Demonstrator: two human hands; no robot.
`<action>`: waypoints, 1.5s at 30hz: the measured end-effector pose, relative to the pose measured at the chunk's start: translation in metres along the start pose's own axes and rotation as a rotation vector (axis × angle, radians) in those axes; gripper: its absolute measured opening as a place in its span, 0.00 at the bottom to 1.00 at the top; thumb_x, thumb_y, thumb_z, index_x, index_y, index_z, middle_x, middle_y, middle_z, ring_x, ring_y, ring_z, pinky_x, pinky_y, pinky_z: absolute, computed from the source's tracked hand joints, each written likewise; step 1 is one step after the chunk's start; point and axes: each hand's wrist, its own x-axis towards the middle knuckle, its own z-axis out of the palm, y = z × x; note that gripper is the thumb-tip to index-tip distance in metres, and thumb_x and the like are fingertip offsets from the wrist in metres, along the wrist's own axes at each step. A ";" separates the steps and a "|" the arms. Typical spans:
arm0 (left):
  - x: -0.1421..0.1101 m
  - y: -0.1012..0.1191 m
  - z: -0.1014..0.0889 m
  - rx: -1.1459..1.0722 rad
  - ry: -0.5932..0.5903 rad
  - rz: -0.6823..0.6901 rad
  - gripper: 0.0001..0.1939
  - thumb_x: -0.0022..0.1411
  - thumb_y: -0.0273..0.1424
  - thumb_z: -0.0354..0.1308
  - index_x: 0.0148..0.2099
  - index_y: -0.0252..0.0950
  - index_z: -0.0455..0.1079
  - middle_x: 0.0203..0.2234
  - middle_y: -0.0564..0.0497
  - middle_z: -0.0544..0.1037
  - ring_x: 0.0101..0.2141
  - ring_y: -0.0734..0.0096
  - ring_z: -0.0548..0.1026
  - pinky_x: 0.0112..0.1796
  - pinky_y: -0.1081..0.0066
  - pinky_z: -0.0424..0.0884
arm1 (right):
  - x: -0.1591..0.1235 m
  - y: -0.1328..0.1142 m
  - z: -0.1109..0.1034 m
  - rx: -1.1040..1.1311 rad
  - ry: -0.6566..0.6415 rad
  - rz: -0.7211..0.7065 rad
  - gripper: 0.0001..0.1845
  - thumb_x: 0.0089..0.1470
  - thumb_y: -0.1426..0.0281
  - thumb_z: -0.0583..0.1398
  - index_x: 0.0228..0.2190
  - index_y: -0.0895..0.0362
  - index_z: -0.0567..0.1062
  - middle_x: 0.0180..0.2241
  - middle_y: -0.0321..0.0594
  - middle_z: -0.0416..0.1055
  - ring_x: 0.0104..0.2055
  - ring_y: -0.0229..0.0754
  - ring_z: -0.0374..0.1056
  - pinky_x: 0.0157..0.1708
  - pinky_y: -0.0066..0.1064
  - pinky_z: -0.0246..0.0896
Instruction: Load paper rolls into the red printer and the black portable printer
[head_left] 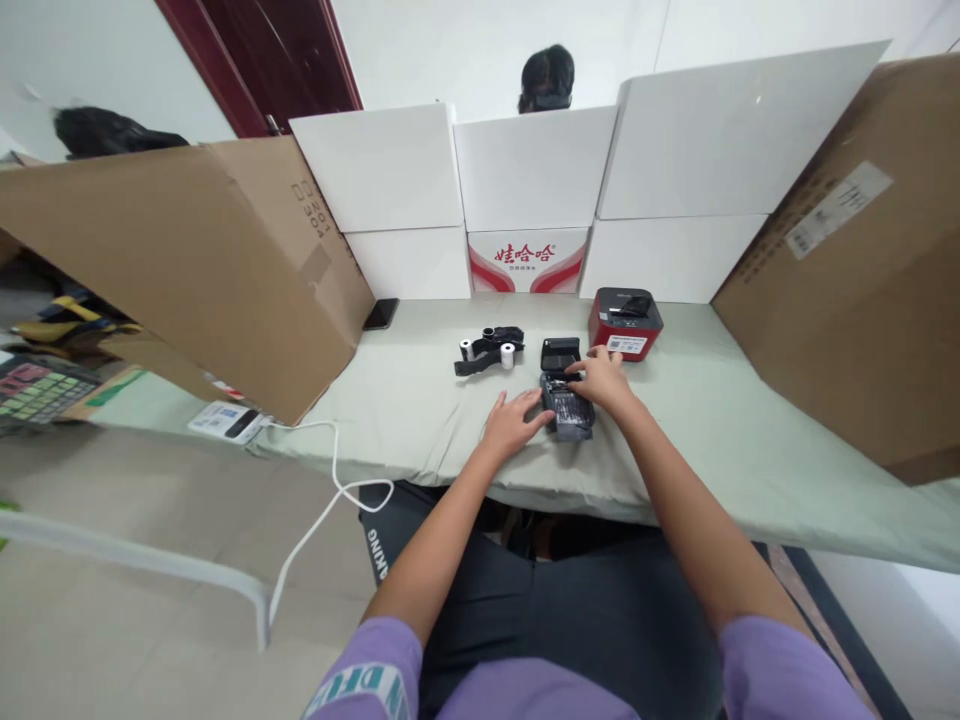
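A small black device [571, 415], which looks like a portable receipt printer, lies on the cloth with its lid [560, 352] raised at the far end. My left hand [511, 425] steadies its left edge, thumb over the face and fingers along the side. The bent fingers of my right hand [602, 378] reach into the compartment below the lid; whatever they pinch, if anything, is too small to make out. Left of the device lie small white paper rolls [508, 355] and a black strap [480, 364]. Just beyond my right hand stands a red and black box-shaped machine [625, 323].
White boxes [536, 170] line the table's back. Large cardboard boxes [285, 280] [862, 270] stand at both sides. A phone [382, 314] lies at the back left. A white cable [337, 470] hangs off the front edge from a white device [228, 422]. Another person's head [547, 78] shows behind.
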 end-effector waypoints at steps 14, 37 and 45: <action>0.001 -0.002 0.002 -0.006 0.007 0.010 0.32 0.72 0.54 0.46 0.70 0.45 0.62 0.67 0.51 0.68 0.68 0.66 0.63 0.72 0.52 0.43 | 0.018 0.006 0.011 -0.097 -0.088 -0.095 0.15 0.39 0.62 0.75 0.33 0.50 0.86 0.62 0.51 0.64 0.63 0.65 0.56 0.58 0.56 0.59; 0.001 0.002 -0.002 -0.005 0.003 -0.026 0.29 0.74 0.51 0.43 0.70 0.47 0.63 0.66 0.52 0.70 0.68 0.65 0.64 0.71 0.52 0.46 | 0.023 -0.059 -0.051 0.479 0.127 -0.323 0.27 0.47 0.68 0.65 0.51 0.55 0.74 0.39 0.40 0.77 0.32 0.42 0.67 0.38 0.37 0.65; 0.003 -0.001 0.002 -0.010 0.024 -0.007 0.27 0.74 0.49 0.44 0.64 0.44 0.70 0.61 0.52 0.76 0.62 0.57 0.72 0.71 0.51 0.49 | 0.034 -0.118 0.037 0.277 0.002 -0.386 0.15 0.52 0.66 0.67 0.43 0.54 0.79 0.37 0.42 0.80 0.40 0.47 0.73 0.43 0.35 0.65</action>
